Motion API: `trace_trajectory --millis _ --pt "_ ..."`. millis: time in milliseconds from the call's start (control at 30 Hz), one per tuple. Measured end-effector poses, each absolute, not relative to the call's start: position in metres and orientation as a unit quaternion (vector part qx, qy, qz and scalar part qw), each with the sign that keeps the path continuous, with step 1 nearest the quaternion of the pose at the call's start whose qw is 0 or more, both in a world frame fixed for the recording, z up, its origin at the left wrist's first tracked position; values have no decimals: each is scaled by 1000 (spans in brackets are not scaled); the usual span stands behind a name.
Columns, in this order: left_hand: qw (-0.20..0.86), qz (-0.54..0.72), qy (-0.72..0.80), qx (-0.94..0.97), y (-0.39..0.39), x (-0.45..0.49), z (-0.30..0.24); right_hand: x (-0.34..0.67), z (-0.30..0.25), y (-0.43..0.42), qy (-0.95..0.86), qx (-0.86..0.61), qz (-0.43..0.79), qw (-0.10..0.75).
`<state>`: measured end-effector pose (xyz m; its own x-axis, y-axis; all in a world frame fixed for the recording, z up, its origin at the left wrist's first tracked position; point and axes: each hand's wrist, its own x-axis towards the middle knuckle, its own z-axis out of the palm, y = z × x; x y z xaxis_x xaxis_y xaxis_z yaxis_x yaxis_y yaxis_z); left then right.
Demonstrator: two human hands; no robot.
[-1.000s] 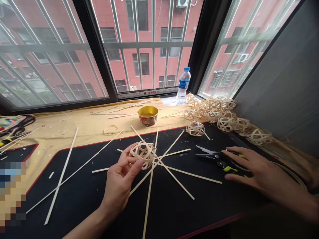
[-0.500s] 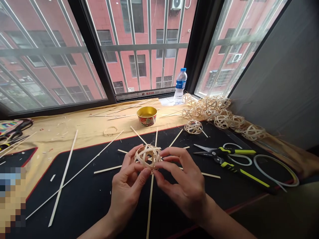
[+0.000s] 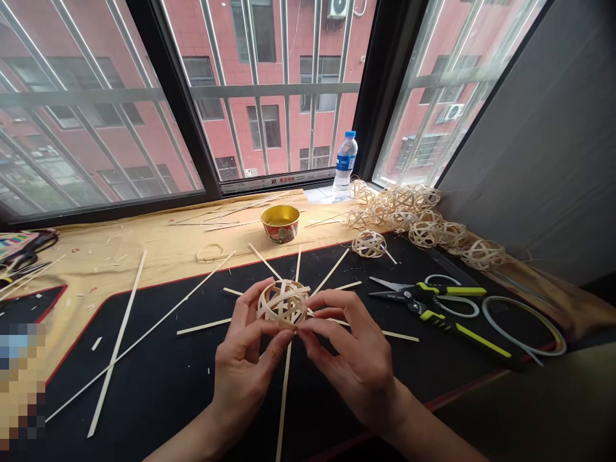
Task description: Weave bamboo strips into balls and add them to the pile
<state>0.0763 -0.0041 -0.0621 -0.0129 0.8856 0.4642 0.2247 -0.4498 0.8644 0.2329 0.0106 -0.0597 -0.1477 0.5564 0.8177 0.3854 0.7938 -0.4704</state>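
I hold the woven ball [image 3: 283,301] between both hands, on my side of the red tin [image 3: 280,226], over the crossed strips [image 3: 330,273] that fan out on the black mat [image 3: 158,391]. My left hand [image 3: 244,356] pinches its left side, thumb low in front and fingers curled around, I'd say to steady it without squashing such springy bands. My right hand [image 3: 353,359] has its fingertips drawn in on the ball's lower right edge, a light grip that seems to suit thin material; whether it nips a single strip end, I cannot tell. To the right of the tin and nearer me lie the snips [image 3: 430,316], probably there for my right hand's reach. The pile of balls [image 3: 409,208] sits right of the tin, by the wall, likely to be out of my elbows' way
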Motion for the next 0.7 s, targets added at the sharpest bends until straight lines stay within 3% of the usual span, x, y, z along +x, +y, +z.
trace_trajectory --millis 133,300,567,700 --pt "196 580 378 695 -2 73 -67 234 -65 11 -659 -372 289 586" --pt "108 534 381 747 0 69 -75 232 -66 10 -499 -357 594 521" --pt "-41 430 386 815 -1 61 -83 220 -66 15 -308 -287 771 478" --pt "-89 438 346 825 1 60 -72 222 -69 20 -267 -279 783 488"
